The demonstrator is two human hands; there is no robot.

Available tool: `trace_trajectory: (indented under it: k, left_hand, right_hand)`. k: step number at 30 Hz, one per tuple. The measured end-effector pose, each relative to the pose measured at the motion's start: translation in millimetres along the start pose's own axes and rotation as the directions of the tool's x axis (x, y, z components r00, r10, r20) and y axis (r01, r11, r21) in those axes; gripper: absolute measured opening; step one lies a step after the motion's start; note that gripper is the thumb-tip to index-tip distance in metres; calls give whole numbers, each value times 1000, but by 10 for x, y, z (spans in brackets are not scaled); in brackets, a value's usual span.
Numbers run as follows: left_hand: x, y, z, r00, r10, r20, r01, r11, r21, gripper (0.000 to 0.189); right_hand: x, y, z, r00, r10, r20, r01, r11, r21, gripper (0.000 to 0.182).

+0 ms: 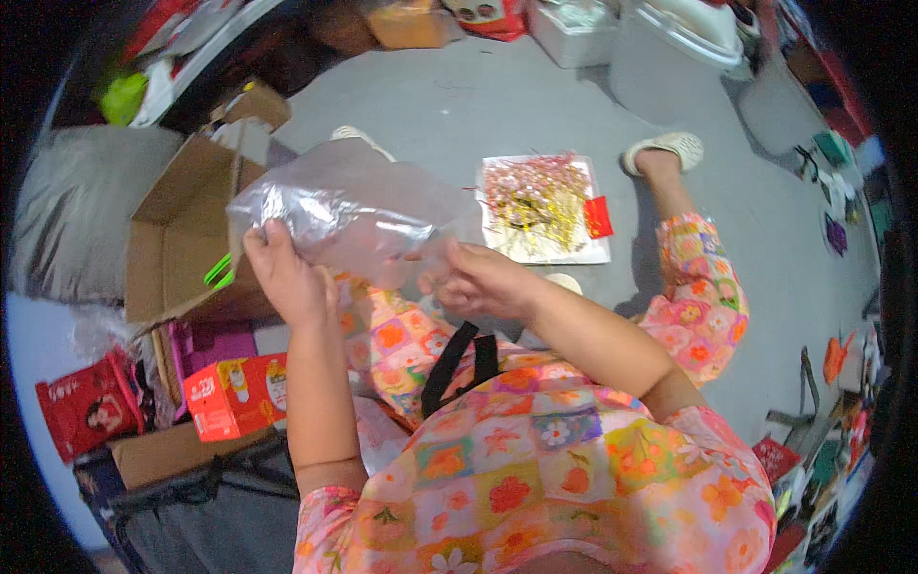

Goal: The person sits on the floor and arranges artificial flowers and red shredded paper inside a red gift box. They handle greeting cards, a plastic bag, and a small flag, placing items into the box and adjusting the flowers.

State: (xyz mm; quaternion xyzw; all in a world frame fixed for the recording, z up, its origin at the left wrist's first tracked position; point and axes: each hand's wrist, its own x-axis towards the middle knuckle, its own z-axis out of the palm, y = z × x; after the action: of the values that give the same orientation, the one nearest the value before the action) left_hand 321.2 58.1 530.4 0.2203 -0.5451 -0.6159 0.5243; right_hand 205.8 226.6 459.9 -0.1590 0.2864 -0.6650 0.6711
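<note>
A clear plastic bag (351, 208) is stretched out between my two hands, above my lap. My left hand (287, 276) grips its left end, thumb on top. At the other end, my right hand (480, 283) pinches the plastic; its fingertips are blurred. No contents can be made out inside the bag. Beyond my right hand, a white square tray (597, 247) lies on the floor. Pink and gold wiry decorations (538, 201) are heaped on it. A small red packet (598, 217) rests at the tray's right edge.
To my left stands an open cardboard box (186, 208) with a bright green item (219, 271) inside. Near my left forearm is an orange-red carton (233, 394). A large pale bin (663, 64) and a white foam box (574, 36) stand at the far side.
</note>
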Motion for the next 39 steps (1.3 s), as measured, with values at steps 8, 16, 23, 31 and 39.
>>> trace_trajectory:
  k: [8, 16, 23, 31, 39]
  left_hand:
    - [49, -760, -190, 951, -206, -230, 249, 952, 178, 16]
    - [197, -1154, 143, 926, -359, -119, 364, 931, 21, 22]
    - [48, -1388, 472, 924, -381, 30, 378, 902, -209, 26]
    - [-510, -1016, 177, 936, -350, 39, 349, 936, 39, 19]
    - [-761, -767, -70, 662, -527, 533, 16, 721, 693, 14]
  right_hand:
    - [-385, -322, -912, 819, -352, -452, 83, 854, -514, 19]
    - [-2822, -1496, -2074, 370, -897, -244, -877, -250, -409, 35]
    - [-1031, -441, -962, 948, -237, -212, -60, 521, -851, 37]
    - [163, -224, -937, 843, -278, -460, 173, 951, -258, 25]
    - [-386, -410, -759, 791, -609, 60, 121, 60, -991, 22]
